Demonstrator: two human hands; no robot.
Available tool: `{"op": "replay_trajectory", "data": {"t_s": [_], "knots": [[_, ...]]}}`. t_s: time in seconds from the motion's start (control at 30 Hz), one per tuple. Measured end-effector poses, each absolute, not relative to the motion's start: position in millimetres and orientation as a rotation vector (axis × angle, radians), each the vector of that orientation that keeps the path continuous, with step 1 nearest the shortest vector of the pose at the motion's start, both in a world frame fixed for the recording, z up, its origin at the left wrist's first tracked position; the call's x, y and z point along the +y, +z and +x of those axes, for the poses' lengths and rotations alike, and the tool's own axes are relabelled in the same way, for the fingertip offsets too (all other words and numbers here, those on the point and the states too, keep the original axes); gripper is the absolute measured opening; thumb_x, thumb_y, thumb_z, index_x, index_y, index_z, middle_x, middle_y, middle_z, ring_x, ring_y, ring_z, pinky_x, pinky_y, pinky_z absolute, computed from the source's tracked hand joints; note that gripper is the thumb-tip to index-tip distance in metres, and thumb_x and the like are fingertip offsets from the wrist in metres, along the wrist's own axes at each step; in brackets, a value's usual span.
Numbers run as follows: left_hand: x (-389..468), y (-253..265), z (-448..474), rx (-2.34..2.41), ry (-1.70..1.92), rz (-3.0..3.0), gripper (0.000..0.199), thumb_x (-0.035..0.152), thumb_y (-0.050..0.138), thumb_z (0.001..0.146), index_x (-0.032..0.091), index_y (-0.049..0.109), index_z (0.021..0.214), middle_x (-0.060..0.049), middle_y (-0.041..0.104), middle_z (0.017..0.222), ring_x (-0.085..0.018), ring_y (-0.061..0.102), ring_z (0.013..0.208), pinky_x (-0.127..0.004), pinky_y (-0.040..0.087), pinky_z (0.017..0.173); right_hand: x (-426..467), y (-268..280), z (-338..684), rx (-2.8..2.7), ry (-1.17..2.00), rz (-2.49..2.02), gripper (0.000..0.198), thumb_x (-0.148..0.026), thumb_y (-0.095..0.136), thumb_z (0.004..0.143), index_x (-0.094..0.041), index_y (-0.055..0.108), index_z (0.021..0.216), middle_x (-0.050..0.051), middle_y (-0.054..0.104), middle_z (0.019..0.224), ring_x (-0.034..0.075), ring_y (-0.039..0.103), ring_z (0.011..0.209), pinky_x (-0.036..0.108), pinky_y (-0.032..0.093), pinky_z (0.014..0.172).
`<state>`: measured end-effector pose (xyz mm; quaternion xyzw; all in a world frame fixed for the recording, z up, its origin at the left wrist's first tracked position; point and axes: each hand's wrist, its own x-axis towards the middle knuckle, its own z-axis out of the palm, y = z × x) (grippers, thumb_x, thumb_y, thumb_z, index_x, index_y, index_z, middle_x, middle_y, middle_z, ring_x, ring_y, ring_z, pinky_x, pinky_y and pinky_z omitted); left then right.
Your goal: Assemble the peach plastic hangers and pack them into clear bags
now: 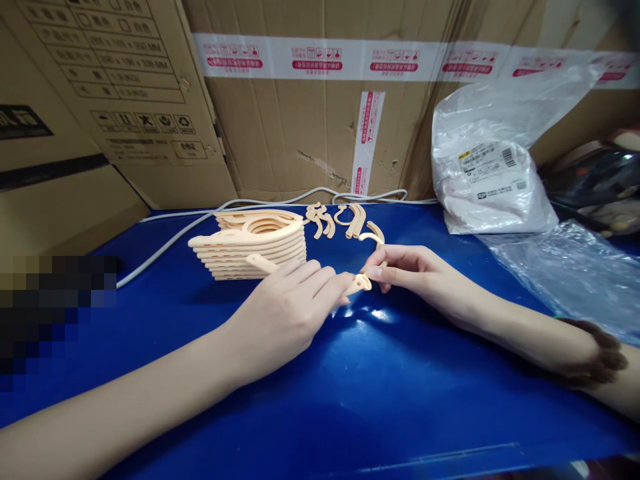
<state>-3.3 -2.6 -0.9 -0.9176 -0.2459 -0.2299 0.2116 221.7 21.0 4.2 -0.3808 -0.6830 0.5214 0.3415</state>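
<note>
My left hand [293, 303] is wrapped round a cream plastic hanger body [261, 263], one end poking out past the knuckles and the other, with a small hole, beyond the thumb. My right hand [413, 267] pinches a cream hanger hook [371, 237] at its lower part, right by that holed end. Whether the two pieces are joined cannot be seen behind the fingers. Just behind my left hand, a neat stack of cream hangers [245, 243] stands on the blue table [360, 387]. Loose hooks and curved pieces [355, 221] lie behind the hands.
Cardboard boxes [300, 127] rise along the back and left. A white cable [170, 250] runs along the table's rear edge. At the right back sits a clear plastic bag with a label [493, 180], and crumpled clear film [575, 280] spreads in front of it.
</note>
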Motion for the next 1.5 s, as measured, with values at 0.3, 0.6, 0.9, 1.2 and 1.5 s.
{"op": "replay_trajectory", "data": {"t_s": [0.3,0.6,0.9,1.2,1.5], "knots": [[-1.2,-3.4,-3.5,-0.704,-0.540,-2.494,0.029,0.017,0.034,0.103,0.010,0.062,0.106,-0.003,0.062,0.076,-0.020,0.056,0.069,-0.032,0.038,0.063,19.2,6.2,219.6,-1.872,1.207,-1.101,0.021,-0.038,0.064,0.084,-0.019,0.064,0.075,0.000,0.058,0.072,0.013,0.048,0.066,0.028,0.038,0.061],[-2.6,-3.5,-4.7,-0.734,-0.534,-2.508,0.028,0.019,0.036,0.103,0.010,0.062,0.108,-0.002,0.061,0.076,-0.021,0.056,0.069,-0.033,0.038,0.063,16.7,7.5,220.7,-1.920,1.140,-1.104,0.017,-0.031,0.060,0.084,-0.019,0.062,0.073,-0.001,0.057,0.071,0.013,0.049,0.066,0.028,0.037,0.064],[-6.9,-2.6,-4.3,-0.718,-0.558,-2.521,0.026,0.019,0.038,0.103,0.009,0.061,0.110,-0.003,0.061,0.076,-0.020,0.055,0.069,-0.032,0.038,0.063,15.0,7.7,221.2,-1.939,1.220,-1.072,0.014,-0.029,0.057,0.083,-0.019,0.059,0.073,-0.002,0.052,0.069,0.013,0.046,0.065,0.028,0.034,0.063],[-6.7,-4.1,-5.0,-0.725,-0.575,-2.577,0.025,0.018,0.039,0.102,0.009,0.060,0.112,-0.003,0.062,0.079,-0.020,0.055,0.070,-0.032,0.037,0.064,14.8,6.3,221.9,-1.947,1.220,-1.080,0.017,-0.033,0.057,0.084,-0.020,0.057,0.073,-0.001,0.052,0.070,0.013,0.045,0.065,0.029,0.033,0.062],[-10.0,-1.5,-5.1,-0.732,-0.644,-2.625,0.028,0.019,0.036,0.103,0.010,0.062,0.111,-0.002,0.063,0.077,-0.019,0.054,0.069,-0.031,0.038,0.063,13.0,7.5,221.4,-1.945,1.265,-1.065,0.022,-0.036,0.057,0.086,-0.020,0.055,0.071,-0.002,0.048,0.064,0.013,0.040,0.062,0.030,0.028,0.059]]}}
